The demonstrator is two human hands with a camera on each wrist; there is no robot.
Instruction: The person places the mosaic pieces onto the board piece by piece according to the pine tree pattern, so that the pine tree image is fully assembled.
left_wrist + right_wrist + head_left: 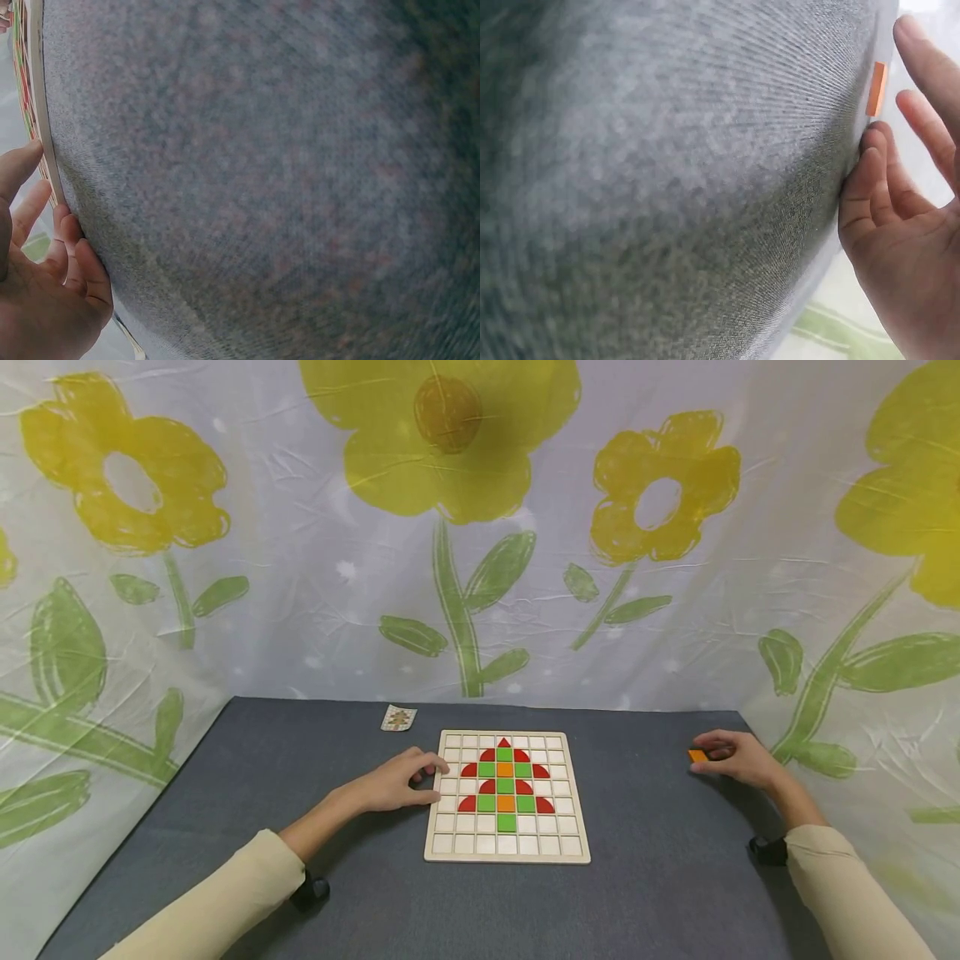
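Observation:
A square wooden grid board [507,858] lies on the table, with green, orange and red pieces among its white cells in a tree-like pattern. My left hand [401,781] rests at the board's left edge, thumb and fingers spread along it. The left wrist view has the fingertips right at the pale board rim [39,97]. Far to the right, my right hand [738,760] is at a small orange tile [698,756], its thumb and fingers around it. In the right wrist view the orange tile [877,88] sits on the cloth, with a gap between it and the fingertips.
A small picture card [398,718] lies behind the board to its left. The dark grey cloth-covered table [630,827] ends at a flower-printed curtain [330,610] at the back and sides. Dark bands are on both wrists.

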